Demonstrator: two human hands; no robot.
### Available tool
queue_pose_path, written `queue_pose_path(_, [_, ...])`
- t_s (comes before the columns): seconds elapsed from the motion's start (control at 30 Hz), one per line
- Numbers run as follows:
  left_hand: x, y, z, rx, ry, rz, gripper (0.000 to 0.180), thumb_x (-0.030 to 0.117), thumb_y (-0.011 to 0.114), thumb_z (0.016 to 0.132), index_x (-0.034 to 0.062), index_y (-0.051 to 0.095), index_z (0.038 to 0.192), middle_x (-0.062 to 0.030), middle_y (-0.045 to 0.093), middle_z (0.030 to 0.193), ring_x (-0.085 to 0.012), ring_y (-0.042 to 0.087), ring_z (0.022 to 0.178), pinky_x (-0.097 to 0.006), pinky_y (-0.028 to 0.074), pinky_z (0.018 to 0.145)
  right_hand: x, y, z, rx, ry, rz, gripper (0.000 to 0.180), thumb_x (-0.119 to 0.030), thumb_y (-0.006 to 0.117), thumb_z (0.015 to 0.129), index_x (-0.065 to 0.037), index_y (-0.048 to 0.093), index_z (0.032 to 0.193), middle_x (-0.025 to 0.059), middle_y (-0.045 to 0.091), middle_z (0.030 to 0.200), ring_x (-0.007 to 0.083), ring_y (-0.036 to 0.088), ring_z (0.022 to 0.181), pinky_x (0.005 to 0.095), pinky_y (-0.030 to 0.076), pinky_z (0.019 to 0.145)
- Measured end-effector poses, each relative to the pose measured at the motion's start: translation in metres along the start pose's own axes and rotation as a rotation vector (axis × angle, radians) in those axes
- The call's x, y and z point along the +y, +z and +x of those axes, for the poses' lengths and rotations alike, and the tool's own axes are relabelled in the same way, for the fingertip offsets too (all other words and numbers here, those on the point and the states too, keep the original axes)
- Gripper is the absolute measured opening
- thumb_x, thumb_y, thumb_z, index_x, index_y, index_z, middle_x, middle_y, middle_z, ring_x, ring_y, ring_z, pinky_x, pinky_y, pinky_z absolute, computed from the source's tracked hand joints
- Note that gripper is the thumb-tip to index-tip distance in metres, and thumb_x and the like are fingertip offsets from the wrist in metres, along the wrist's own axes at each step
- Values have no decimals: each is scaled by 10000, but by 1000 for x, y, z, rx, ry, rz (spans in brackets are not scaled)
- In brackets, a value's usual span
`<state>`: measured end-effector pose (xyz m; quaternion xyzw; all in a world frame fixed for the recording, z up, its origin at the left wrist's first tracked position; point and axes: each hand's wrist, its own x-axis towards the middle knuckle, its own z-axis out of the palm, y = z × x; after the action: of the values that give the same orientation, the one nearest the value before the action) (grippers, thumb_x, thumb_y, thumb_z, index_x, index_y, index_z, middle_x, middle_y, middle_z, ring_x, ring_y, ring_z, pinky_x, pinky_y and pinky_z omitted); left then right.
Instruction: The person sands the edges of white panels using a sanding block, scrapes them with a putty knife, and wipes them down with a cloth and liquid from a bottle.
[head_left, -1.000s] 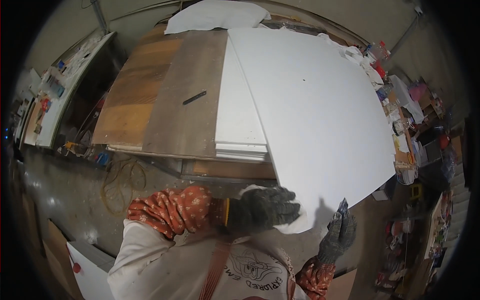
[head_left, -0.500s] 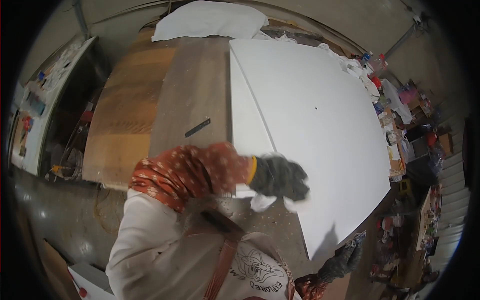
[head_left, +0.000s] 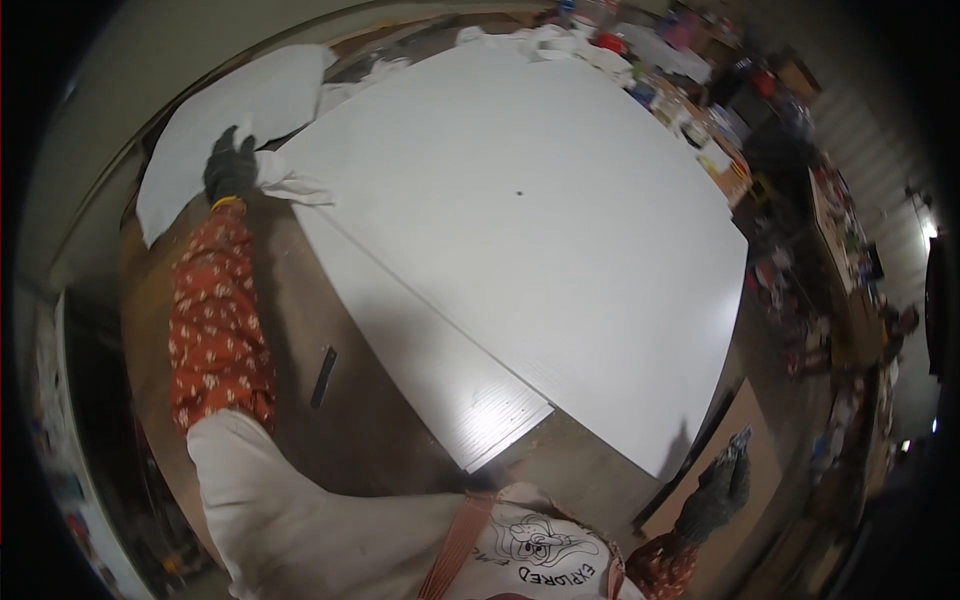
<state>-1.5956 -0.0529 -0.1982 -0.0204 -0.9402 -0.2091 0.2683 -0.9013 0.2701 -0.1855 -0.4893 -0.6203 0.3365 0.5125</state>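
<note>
My left hand point(head_left: 231, 172), in a dark glove with a yellow cuff, is stretched out to the far left. A white cloth point(head_left: 293, 183) trails from it over the corner of a large white panel point(head_left: 560, 270); a bit of white also shows between the fingers. Beneath the panel's left side lies a second white panel point(head_left: 425, 335), its near end shiny. My right hand point(head_left: 713, 497), gloved too, is low at the right beyond the panel's near corner. Its fingers are drawn together, with something crumpled and greyish at the tips that I cannot make out.
A dark flat metal strip point(head_left: 323, 377) lies on the brown tabletop point(head_left: 292, 300). Behind my left hand is a white sheet point(head_left: 215, 110). Bottles, cloths and boxes crowd the far right edge. Brown board point(head_left: 755, 450) shows under my right hand.
My left hand has swung from the panel's near edge to the far left, taking the white cloth along. The view has turned. My right hand stays low at the right.
</note>
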Motion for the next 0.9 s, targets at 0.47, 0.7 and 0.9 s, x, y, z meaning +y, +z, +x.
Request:
queue_pose_path(0.47, [200,29,-142,-407,717,-381,522,384,583,857,12,525,1217,-202,559,1193,-362,491,1132,-413,370,990,-25,1,11,-4,81,37,107,-57,582,867,-25,624,960,-25,509,676,64,440,568,236,367,512])
queue_pose_path(0.7, [278,-50,-244,-598,1147,-571,610,363,658,810,53,469,1300,-125,491,1315,-306,414,1249,-432,272,1080,-74,12,51,-68,-27,-152,94,-55,590,853,1,620,923,6,518,684,81,459,579,252,386,517])
queue_pose_path(0.9, [307,-51,-261,-766,1457,-633,605,410,621,835,58,468,1303,-117,474,1331,-286,410,1254,-433,294,1074,-17,-3,74,88,87,-67,141,-68,600,847,11,626,960,31,567,778,92,501,616,259,418,534])
